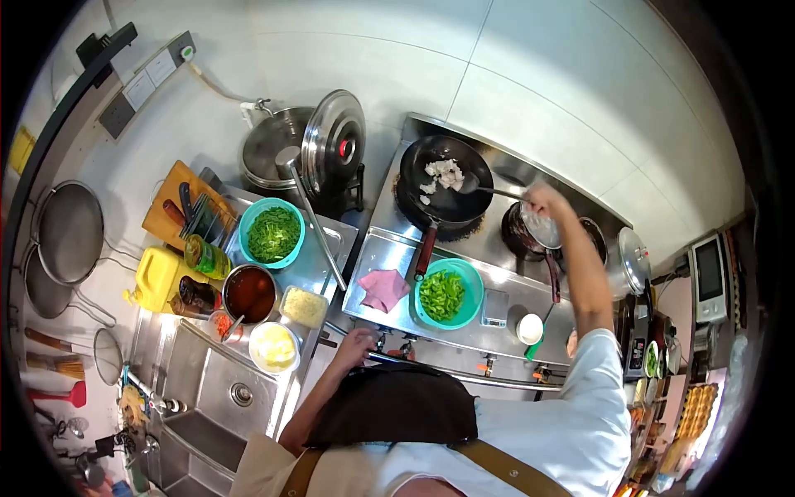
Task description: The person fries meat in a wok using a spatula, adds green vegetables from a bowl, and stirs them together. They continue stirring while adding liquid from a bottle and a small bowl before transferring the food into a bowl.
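My right hand is closed around the long handle of a metal spatula, reaching across the stove. The spatula's head rests in a black wok, beside pale, whitish pieces of food. The wok's dark handle points towards me. Down at the stove's front edge, my left hand has its fingers bent at a stove knob; the grip is partly hidden. Between my hands are a turquoise bowl of cut green peppers and a pink cloth.
Below my right hand stands a dark saucepan. Left of the stove are a turquoise bowl of chopped greens, a pot of dark red liquid, a knife block and a sink. A large lidded pot stands behind.
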A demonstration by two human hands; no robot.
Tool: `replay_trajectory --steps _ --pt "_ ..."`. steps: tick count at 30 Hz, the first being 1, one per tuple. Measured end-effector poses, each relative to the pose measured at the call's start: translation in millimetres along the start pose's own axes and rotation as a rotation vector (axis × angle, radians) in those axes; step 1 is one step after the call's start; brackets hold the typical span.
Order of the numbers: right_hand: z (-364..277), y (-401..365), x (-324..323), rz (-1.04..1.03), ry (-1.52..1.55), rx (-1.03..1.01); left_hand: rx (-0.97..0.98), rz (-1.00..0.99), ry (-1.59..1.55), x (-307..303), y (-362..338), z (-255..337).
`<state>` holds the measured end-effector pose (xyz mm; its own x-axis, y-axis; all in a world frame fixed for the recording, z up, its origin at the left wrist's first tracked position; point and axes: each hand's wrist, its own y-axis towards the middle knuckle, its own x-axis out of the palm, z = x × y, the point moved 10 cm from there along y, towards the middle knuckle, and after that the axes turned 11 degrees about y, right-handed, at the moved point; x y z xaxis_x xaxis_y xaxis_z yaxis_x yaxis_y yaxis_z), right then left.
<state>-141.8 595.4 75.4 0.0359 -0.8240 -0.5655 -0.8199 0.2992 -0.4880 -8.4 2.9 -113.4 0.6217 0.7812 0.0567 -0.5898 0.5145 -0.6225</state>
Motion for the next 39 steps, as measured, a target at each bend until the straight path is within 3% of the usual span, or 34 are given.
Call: replay_trajectory --steps 2,6,8,9,12,14,16,17,19,20,22,24,28,29,31,32,34,35,39 --pt "-17.4 -25.3 33.6 0.216 0.348 0.147 0.012 0.016 -0.001 0.6 4.3 -3.3" --pt "-44.0 -24.2 62.3 0.356 0.149 0.009 0.017 0.016 -0.001 -0.1 4.3 -5.3" --pt "-104.8 -50.3 70.2 0.495 -0.6 -0.395 0.015 0.007 -0.002 1.4 4.0 -4.3" --pt "-133.4 -85.2 74.9 0.409 -0.701 -0.234 0.013 -0.002 -0.001 2.1 5.2 -3.5" --pt "-149.1 -107.3 56.0 0.345 -0.812 -0.24 0.013 -0.022 0.031 4.3 8.7 -1.5" --pt "-137.4 -102.5 21.5 0.358 -0.761 -0.221 0.012 -0.02 0.025 5.2 7.7 1.6" --pt "-109.0 -72.0 -2.1 0.168 -0.673 -0.281 0.009 -0.016 0.019 5.5 7.1 -1.0" --pt "-121.4 -83.7 -5.3 0.167 -0.673 -0.282 0.014 -0.023 0.033 5.8 10.3 -4.6" --pt "-116.0 -118.4 -10.2 0.025 -0.27 0.195 0.019 -0.024 0.045 4.5 10.6 -7.0" --pt "-111.8 -113.9 -11.5 0.021 -0.272 0.191 0.009 -0.021 0.052 4.1 9.7 -8.5" --pt "-72.6 -105.4 5.1 -0.169 -0.013 0.395 -0.004 -0.014 0.051 3.9 6.0 -10.4" --pt "-48.1 -96.6 42.4 -0.31 0.203 0.457 0.004 0.006 0.072 2.7 2.1 -7.7" --pt "-32.3 -62.5 91.8 -0.004 0.598 0.255 0.027 0.018 0.044 1.9 5.0 -12.5" --pt "-40.7 -64.7 97.5 -0.006 0.6 0.253 0.024 0.014 0.054 2.1 4.0 -10.3" --pt "-66.7 -71.5 69.3 0.217 0.214 0.061 0.022 0.008 0.067 0.8 3.0 -6.7" --pt "-66.7 -68.0 64.7 0.219 0.216 0.062 0.022 0.004 0.053 -0.5 3.0 -5.7" --pt "-117.4 -72.8 42.2 0.451 -0.561 -0.298 0.021 -0.004 0.039 0.1 0.8 -3.6" --pt "-131.5 -86.3 41.8 0.479 -0.59 -0.187 0.01 0.006 0.042 -0.5 -1.2 -3.2" --pt "-139.6 -70.3 74.9 0.534 -0.818 -0.239 0.005 0.003 0.064 4.4 7.5 -11.9"
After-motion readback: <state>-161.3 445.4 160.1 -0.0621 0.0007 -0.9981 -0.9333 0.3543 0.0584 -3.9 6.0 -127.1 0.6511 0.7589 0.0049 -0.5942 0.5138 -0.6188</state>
